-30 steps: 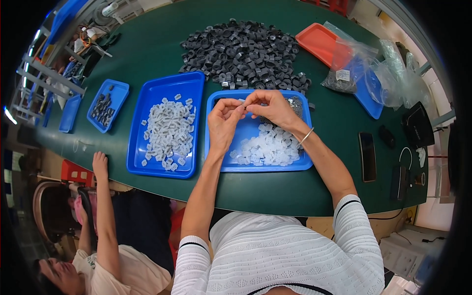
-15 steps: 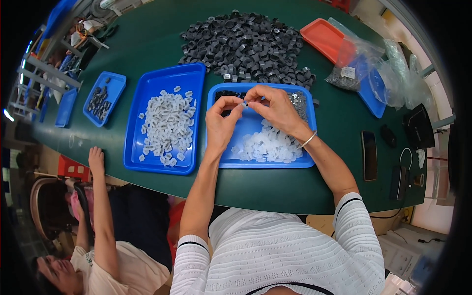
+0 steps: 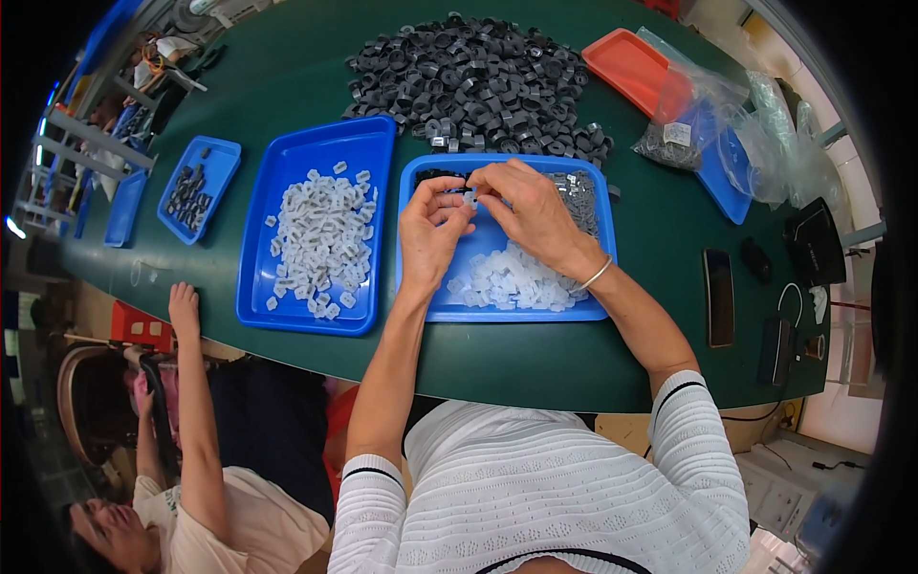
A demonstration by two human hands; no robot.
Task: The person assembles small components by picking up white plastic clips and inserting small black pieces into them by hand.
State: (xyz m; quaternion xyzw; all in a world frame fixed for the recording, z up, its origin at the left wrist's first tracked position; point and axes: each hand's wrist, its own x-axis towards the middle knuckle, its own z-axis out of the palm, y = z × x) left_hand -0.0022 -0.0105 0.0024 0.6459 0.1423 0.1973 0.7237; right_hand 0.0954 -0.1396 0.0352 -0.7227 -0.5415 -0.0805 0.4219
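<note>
Over the back part of a blue tray (image 3: 409, 251), both my hands meet at their fingertips. Between the thumb and fingers of my left hand (image 3: 432, 234) is a small whitish plastic piece (image 3: 469, 198). My right hand (image 3: 537, 212), with a bracelet at the wrist, is closed in a pinch at that same piece; whether its fingers hold anything more is too small to tell. Below the hands, a heap of translucent white plastic pieces (image 3: 516, 281) lies in the tray. Small grey metal parts (image 3: 579, 201) fill its back right corner, and dark small parts lie at the back left, partly hidden.
Left of it stands a blue tray (image 3: 251, 277) of whitish pieces (image 3: 323, 239). Behind is a big pile of dark grey rings (image 3: 473, 81). At right are a red tray (image 3: 626, 67), plastic bags (image 3: 669, 143) and a phone (image 3: 717, 297). A person's hand (image 3: 184, 306) rests at the table's left edge.
The whitish piece shows more plainly between my fingertips now. My right fingers have shifted slightly left over it, and my left fingers have curled more. The trays' contents look the same.
</note>
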